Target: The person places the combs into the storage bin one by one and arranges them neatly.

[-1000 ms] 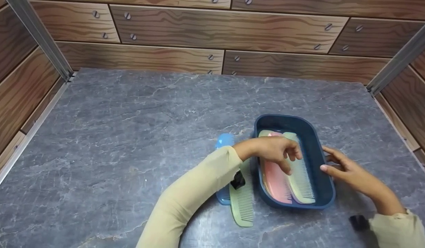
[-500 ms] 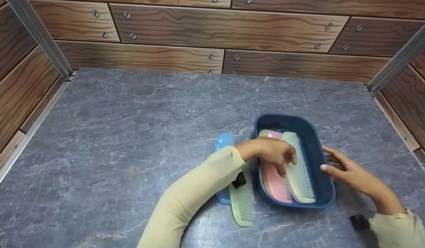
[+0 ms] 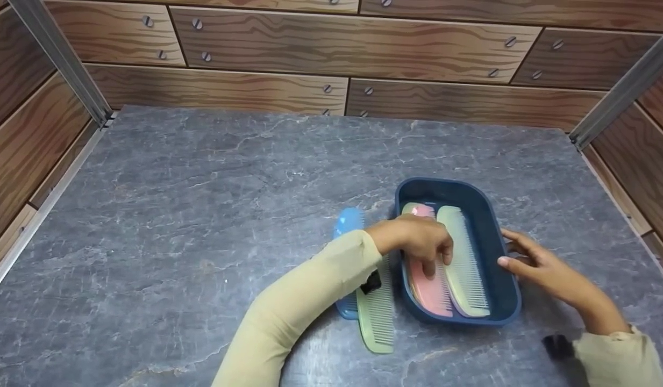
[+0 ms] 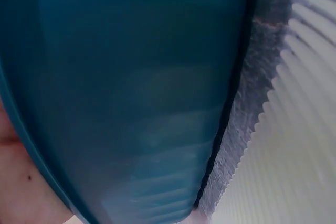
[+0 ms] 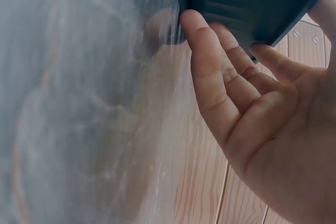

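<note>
My left hand (image 3: 423, 241) reaches over the side of a dark blue oblong box (image 3: 490, 217), fingers loosely bent and pointing down. Its fingertips hang over a pink comb (image 3: 425, 290) in the box, thumb and fingers apart. Beside the pink comb lies a pale green comb (image 3: 463, 247); another greenish comb edge shows under the pink one. In the left wrist view the box's outer wall (image 4: 131, 77) hides the fingers. My right hand (image 3: 546, 269) rests against the box's right side, thumb at the rim, relaxed fingers (image 5: 207, 66) touching the outer wall.
On the grey marbled table (image 3: 202, 188), left of the box, lie a green comb (image 3: 377, 322) and a blue comb (image 3: 350, 220), partly under my left forearm. Wood-patterned panels (image 3: 266, 45) enclose the table at the back and sides.
My left hand has shifted left inside the box, from over the pale green comb to over the pink comb. The right hand stays at the box's side.
</note>
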`<state>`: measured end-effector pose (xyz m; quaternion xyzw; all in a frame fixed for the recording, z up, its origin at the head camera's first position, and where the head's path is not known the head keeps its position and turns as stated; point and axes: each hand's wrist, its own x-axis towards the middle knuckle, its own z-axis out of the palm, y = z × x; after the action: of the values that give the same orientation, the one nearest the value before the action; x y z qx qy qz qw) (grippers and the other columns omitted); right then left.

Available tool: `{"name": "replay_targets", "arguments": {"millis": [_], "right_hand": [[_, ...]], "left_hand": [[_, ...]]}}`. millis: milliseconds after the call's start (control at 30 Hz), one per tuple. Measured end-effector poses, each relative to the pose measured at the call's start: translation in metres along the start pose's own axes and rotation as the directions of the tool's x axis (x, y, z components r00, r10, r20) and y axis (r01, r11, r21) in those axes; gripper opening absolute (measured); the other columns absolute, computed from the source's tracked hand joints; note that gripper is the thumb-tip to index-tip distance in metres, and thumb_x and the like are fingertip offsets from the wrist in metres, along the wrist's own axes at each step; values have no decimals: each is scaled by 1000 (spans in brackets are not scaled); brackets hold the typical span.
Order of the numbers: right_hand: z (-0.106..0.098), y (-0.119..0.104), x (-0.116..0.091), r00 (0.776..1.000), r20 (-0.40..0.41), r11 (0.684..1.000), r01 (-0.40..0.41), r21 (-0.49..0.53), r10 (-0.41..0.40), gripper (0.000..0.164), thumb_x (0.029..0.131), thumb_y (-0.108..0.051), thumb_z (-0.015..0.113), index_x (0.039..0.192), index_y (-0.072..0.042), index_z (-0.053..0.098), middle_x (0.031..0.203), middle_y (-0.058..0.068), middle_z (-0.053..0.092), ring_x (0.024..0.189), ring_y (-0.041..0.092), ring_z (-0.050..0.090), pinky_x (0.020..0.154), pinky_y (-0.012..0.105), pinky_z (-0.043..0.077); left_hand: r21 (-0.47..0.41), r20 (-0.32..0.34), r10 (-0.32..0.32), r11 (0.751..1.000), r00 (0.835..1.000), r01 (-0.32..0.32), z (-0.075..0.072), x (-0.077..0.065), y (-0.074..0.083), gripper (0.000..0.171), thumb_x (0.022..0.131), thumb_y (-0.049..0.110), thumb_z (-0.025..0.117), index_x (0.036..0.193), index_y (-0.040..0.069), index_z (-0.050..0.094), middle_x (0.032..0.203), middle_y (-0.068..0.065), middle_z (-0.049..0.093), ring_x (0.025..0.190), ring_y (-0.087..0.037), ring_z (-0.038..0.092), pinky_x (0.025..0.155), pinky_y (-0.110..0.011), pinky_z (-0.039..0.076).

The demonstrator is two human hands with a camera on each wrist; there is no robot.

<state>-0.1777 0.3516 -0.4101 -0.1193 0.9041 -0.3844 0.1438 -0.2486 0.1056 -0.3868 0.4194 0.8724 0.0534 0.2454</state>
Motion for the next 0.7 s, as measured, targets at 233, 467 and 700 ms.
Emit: {"name": "replay_targets", "arguments": {"millis": [233,467,700], "right_hand": [[-1,0,-1,1000,10,1000,4,1,-4,60,96,-22,48,144,-1,21,125,24,46,94,-10,50,74,23,49],[-2,0,-1,1000,27,1000,7,16,-7,59,97,-20,47,145,0,20,126,23,45,95,-9,52,73,23,50],[-2,0,-1,1000,11,1000,9,1,-9,58,96,-21,48,144,-1,23,121,15,48,94,-7,52,73,23,49]], "left_hand": [[54,16,-14,998,1000,13,-1,0,1,30,70,35,78,97,37,66,106,16,59,96,-5,48,77,-20,41],[76,32,-6,997,999,3,-3,-2,3,29,70,33,79,96,35,67,105,17,60,95,-4,50,76,-22,42],[79,38,-13,997,999,10,-3,-4,4,27,70,33,78,94,35,66,102,18,60,93,-4,51,77,-23,41]]}}
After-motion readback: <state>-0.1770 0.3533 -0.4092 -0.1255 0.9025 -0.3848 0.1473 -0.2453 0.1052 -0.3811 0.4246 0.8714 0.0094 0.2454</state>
